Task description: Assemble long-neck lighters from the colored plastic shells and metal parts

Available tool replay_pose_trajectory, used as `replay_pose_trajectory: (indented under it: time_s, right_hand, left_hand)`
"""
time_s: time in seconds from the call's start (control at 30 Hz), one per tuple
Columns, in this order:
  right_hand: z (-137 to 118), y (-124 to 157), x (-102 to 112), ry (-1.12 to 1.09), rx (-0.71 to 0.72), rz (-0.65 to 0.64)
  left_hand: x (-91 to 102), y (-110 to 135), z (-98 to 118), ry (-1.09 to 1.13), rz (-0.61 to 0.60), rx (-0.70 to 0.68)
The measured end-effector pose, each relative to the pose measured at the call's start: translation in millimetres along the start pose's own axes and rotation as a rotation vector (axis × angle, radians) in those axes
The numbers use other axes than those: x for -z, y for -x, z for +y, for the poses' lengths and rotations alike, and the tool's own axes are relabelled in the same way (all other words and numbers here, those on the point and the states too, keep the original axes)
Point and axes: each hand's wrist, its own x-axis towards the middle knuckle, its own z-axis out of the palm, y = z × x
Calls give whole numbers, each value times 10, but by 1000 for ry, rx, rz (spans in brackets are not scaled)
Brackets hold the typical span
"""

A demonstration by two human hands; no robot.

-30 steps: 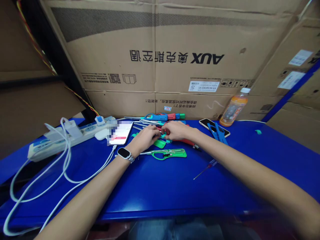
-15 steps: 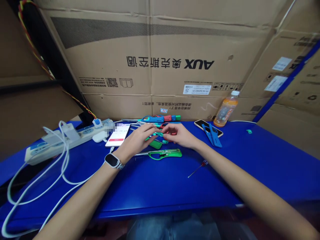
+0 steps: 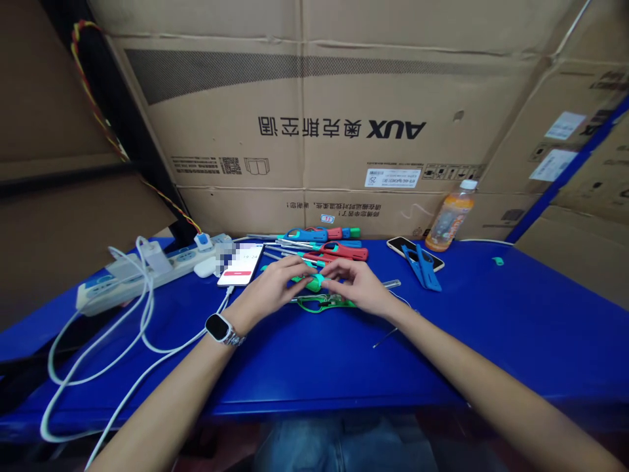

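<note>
Several gas lighters with long metal rods lie in front of me. The nearest is a green lighter [image 3: 314, 307] with its casing opened and inner parts showing. Just above it, my left hand [image 3: 275, 283] and my right hand [image 3: 362, 286] meet, fingers bent in pinches around a small green plastic piece [image 3: 318, 280]. Their fingertips partly cover it. A clear narrow part [image 3: 392, 284] with a thin wire sticks out beyond my right hand; whether the hand holds it is hidden. Red lighters [image 3: 346, 252] and blue lighters [image 3: 309, 235] lie behind.
Right of the hands, blue casing halves [image 3: 426, 272] rest on a dark phone [image 3: 396, 246] near an orange drink bottle [image 3: 449, 216]. A screwdriver [image 3: 384, 339] lies by my right forearm. Left are a lit phone [image 3: 246, 265], a power strip [image 3: 191, 257] and white cables [image 3: 147, 328]. Cardboard [image 3: 344, 85] stands behind.
Both hands have come lower and nearer me, over the opened green lighter. The clear part and wire now show beyond my right hand. The view has shifted slightly.
</note>
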Motion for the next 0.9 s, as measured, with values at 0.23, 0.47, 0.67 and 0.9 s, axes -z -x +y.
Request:
replay_pose_trajectory:
  time_s: [0.23, 0.47, 0.67, 0.9]
  right_hand:
    - [25, 32, 10, 253, 26, -20]
    - [21, 147, 143, 915, 162, -111]
    - [161, 144, 135, 973, 150, -209]
    - [159, 132, 140, 961, 117, -269]
  left_hand:
    - [49, 17, -32, 107, -77, 43]
    - [46, 102, -90, 122, -261, 236]
    - [-24, 91, -53, 85, -308, 271]
    - [-95, 84, 4, 33, -293, 226]
